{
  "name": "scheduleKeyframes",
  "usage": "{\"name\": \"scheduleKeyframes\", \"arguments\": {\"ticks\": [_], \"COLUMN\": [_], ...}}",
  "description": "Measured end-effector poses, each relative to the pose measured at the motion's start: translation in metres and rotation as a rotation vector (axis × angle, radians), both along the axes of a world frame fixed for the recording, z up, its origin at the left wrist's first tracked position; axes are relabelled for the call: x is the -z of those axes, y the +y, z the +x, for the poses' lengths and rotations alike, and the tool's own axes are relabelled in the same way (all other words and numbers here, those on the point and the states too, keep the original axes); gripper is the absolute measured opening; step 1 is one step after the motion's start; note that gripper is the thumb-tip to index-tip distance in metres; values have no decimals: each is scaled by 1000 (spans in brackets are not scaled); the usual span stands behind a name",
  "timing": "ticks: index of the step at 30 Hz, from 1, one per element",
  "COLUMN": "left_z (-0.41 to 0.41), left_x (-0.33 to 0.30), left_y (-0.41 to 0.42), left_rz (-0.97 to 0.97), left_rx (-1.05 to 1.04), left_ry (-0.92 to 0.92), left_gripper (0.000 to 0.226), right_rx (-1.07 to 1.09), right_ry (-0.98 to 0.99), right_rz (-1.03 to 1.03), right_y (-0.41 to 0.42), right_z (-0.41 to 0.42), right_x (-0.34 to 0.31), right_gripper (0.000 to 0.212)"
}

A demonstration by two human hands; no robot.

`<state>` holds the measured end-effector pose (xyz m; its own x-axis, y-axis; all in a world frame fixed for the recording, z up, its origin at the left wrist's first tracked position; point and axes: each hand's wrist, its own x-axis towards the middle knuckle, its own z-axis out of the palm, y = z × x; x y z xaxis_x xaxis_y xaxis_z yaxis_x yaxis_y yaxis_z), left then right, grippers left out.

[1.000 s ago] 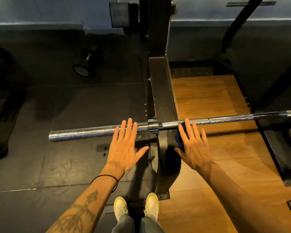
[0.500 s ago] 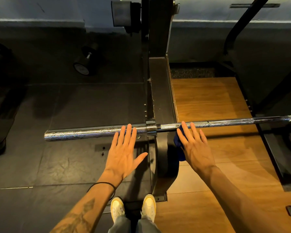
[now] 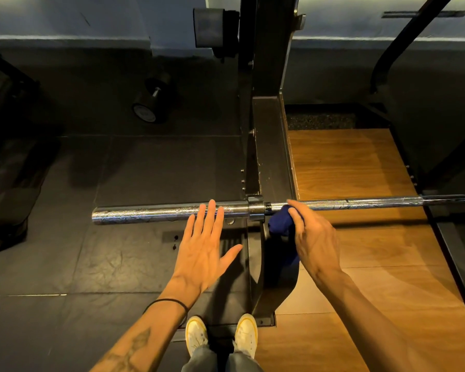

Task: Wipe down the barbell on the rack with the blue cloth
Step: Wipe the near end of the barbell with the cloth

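Long chrome steel barbell (image 3: 172, 212) is lying across the black steel rack (image 3: 269, 146). Right hand (image 3: 316, 237) is holding the bunched dark-blue cloth (image 3: 279, 222), fingers curled round it, against the shaft beside the collar. Left hand (image 3: 203, 251) is hovering flat, fingers straight and spread, over the sleeve.

barbell (image 3: 346, 204) runs off the right frame edge. blue cloth (image 3: 279, 221) mostly hidden under right hand (image 3: 316, 241); its fingertips out of sight. dumbbell (image 3: 151, 99) label too dim to read.
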<state>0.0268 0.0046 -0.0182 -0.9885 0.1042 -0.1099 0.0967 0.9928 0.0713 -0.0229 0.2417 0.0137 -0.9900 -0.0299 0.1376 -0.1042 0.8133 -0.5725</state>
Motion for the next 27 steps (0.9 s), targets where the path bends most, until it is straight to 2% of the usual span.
{"name": "scheduleKeyframes", "arguments": {"ticks": [3,8,15,22,27], "left_z": [3,9,26,39,52], "left_x": [-6,-17,-30,-57,-72], "left_y": [-14,-37,-80,-127,-172], "left_rz": [-10,-18,-29,-48,-82], "left_rx": [-40,-91,-181,-245,-301], "left_ry": [0,21,41,86,102], "left_gripper": [90,88,87,86,86], "right_rx": [116,194,150,-2,-81], "right_ry": [-50,-2,-117,-105,-105], "right_rz": [-233,-431,-444,-449,-447], "right_y": [-17,-42,-102,-164,-211], "right_z": [-3,-10,-14,-6,-5], "right_x": [-20,-41,-66,-94,-107], "right_gripper": [31,30,34,43,38]}}
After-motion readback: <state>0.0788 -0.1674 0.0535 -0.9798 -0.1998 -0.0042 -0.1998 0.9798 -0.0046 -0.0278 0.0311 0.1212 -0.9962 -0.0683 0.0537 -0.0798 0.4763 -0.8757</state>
